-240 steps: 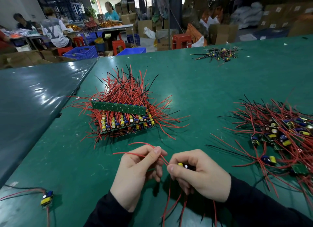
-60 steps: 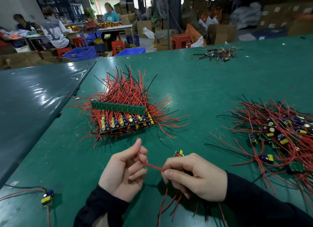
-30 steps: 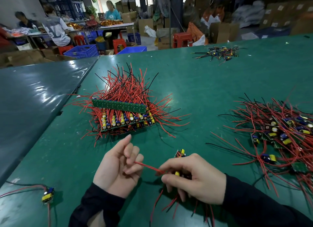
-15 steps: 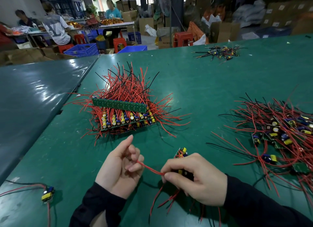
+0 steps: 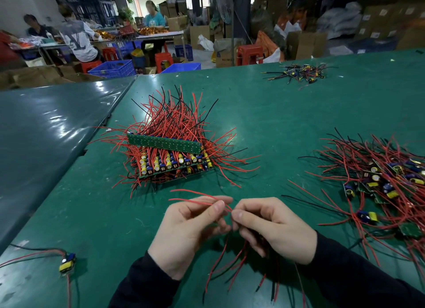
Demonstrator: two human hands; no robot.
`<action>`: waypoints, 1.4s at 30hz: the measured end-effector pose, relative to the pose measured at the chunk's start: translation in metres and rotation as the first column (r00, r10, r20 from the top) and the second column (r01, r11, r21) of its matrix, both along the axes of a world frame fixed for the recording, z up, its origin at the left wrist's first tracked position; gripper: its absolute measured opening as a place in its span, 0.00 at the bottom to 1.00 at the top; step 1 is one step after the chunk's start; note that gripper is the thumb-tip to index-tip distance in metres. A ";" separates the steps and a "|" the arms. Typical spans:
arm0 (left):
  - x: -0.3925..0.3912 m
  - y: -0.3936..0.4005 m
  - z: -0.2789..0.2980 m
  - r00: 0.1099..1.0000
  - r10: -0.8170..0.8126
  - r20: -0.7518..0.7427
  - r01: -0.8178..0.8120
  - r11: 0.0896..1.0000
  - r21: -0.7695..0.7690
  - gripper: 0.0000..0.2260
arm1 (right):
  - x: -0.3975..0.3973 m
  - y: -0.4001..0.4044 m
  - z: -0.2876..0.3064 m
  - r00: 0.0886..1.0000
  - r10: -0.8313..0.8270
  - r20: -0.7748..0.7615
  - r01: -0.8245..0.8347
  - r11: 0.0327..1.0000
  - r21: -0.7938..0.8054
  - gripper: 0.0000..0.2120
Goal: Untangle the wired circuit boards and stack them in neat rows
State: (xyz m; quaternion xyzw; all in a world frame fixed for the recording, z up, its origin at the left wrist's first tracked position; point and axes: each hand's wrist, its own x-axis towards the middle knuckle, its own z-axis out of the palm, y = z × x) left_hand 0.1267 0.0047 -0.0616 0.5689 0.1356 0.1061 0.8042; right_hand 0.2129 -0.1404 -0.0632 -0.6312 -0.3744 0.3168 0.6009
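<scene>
Seated at the near edge of a green worktop [image 5: 287, 114], sorting wired circuit boards. Left hand [image 5: 184, 234] and right hand [image 5: 273, 227] raised close together just above the surface, almost touching at the fingertips, apparently so that a wire can be drawn clear of its neighbours before the board goes to the stack. Left thumb and forefinger pressed together on a red wire [image 5: 195, 198], whose free ends trail off leftward; remaining left fingers [image 5: 220, 225] loosely curled beneath. Right fingers [image 5: 243, 215] curled inward and pinching the same wire at its root, with more red and black leads [image 5: 232, 259] hanging below the palm toward the near edge. Board itself hidden inside the right fist; cannot tell how many are held.

Stack [image 5: 170, 163] set toward the left edge, within easy reach of the left hand: boards laid in level rows, components up, wires fanned outward, one bare green strip [image 5: 164, 145] resting across the top. Unsorted tangle [image 5: 379, 183] heaped at the right edge, beside the right forearm, presumably the supply. Smaller clump [image 5: 299, 73] well apart near the far edge. Single stray board [image 5: 67, 263] lying alone at the near left corner. Much of the tangle judged still to be cleared.
</scene>
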 end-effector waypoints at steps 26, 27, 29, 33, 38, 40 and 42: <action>0.001 0.003 0.003 0.991 -0.045 -0.125 0.021 0.983 -0.185 0.17 | -0.004 -0.004 0.007 0.970 0.095 0.223 -0.044 0.974 -0.223 0.13; 0.001 0.003 0.005 0.989 -0.055 -0.138 0.027 0.979 -0.202 0.17 | -0.005 -0.004 0.008 0.970 0.108 0.220 -0.058 0.973 -0.226 0.13; 0.002 0.004 0.007 0.988 -0.026 -0.154 -0.012 0.970 -0.243 0.17 | -0.005 -0.005 0.007 0.973 0.107 0.205 -0.061 0.973 -0.223 0.12; 0.003 0.018 0.011 0.979 0.179 -0.097 -0.201 0.919 -0.339 0.19 | -0.005 -0.006 0.006 0.992 0.119 0.042 -0.111 0.980 -0.165 0.09; 0.002 0.021 0.009 0.979 0.195 -0.068 -0.205 0.878 -0.432 0.14 | -0.008 -0.002 0.007 0.992 0.116 0.037 -0.113 0.990 -0.082 0.05; 0.003 0.019 0.009 0.987 0.153 -0.050 -0.161 0.903 -0.399 0.15 | -0.005 -0.002 0.006 0.994 0.033 0.102 -0.031 0.999 -0.021 0.05; 0.003 0.019 0.009 0.994 0.094 -0.050 -0.105 0.943 -0.315 0.22 | -0.001 -0.003 0.008 0.996 -0.042 0.079 0.037 0.998 0.055 0.04</action>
